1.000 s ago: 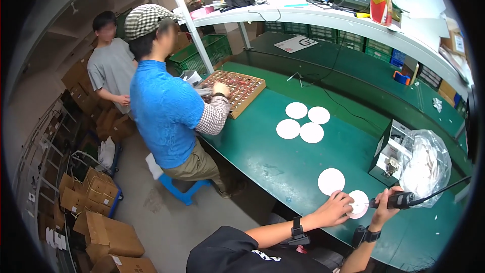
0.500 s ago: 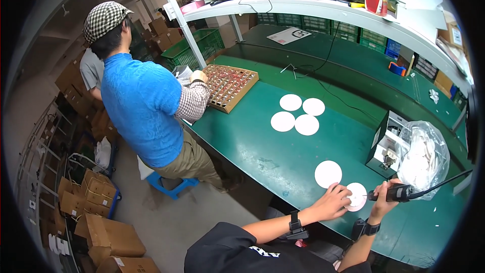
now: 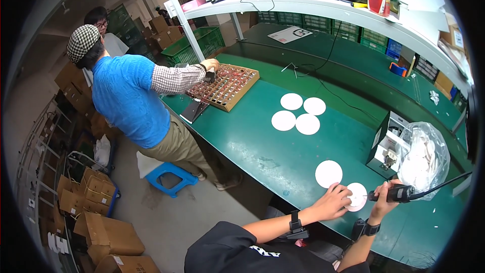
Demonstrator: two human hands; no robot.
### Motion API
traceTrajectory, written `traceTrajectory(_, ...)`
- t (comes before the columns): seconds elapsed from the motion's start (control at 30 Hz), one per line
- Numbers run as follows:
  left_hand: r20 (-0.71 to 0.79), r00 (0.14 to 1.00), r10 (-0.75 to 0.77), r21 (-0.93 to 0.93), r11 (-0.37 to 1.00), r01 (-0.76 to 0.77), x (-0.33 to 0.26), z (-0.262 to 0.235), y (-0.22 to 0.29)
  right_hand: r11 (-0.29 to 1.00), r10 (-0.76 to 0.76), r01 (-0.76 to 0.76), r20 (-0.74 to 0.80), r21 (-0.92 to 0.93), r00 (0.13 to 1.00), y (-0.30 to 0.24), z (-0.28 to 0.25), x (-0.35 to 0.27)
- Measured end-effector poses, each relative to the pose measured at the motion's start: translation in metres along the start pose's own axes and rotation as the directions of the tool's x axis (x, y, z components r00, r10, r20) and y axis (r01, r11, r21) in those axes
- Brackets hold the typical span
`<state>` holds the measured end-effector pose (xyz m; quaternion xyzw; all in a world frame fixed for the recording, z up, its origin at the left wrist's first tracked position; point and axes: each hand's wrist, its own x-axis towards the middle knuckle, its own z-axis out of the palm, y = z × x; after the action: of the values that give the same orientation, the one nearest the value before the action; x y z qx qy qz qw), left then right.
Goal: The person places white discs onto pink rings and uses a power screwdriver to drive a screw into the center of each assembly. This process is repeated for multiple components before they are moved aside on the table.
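Note:
Near the front edge of the green table, my left hand [image 3: 331,203] has its fingertips pressed on a white round disc [image 3: 359,203], holding it against the tabletop. Whether a small part sits between those fingertips cannot be made out. Wrapped in my right hand [image 3: 383,203] is a black electric screwdriver [image 3: 401,193], lying sideways with its thin bit pointing left at the disc's middle. Just beyond my left hand lies another white disc [image 3: 328,174]. Farther off, several more white discs [image 3: 295,114] form a cluster.
A grey-black machine [image 3: 386,144] and a clear bag of white pieces [image 3: 423,154] stand right. At far left a co-worker in blue [image 3: 129,98] reaches over a compartmented tray [image 3: 233,103]. A cable [image 3: 348,102] crosses the table. A cluttered shelf [image 3: 283,4] overhangs the back.
The co-worker in blue has shifted left and stretched an arm over the tray, exposing a dark flat object beside it. Another person's head now shows behind. My hands look unmoved.

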<state>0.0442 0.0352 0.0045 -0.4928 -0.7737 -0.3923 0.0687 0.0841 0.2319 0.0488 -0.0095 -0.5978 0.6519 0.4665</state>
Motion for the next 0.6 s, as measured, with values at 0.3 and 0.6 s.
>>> traceTrajectory(0.3,0.013,1.0,-0.004,0.007,1.0,0.004,0.0005,-0.0016,0.0005,1.0,-0.004,0.004,0.009,0.0,1.0,0.0003,-0.0003,-0.0001)
traceTrajectory(0.6,-0.016,1.0,0.005,-0.017,1.0,-0.005,-0.0004,0.0011,0.0001,1.0,-0.014,0.014,0.007,-0.007,1.0,0.0009,-0.0023,-0.0007)
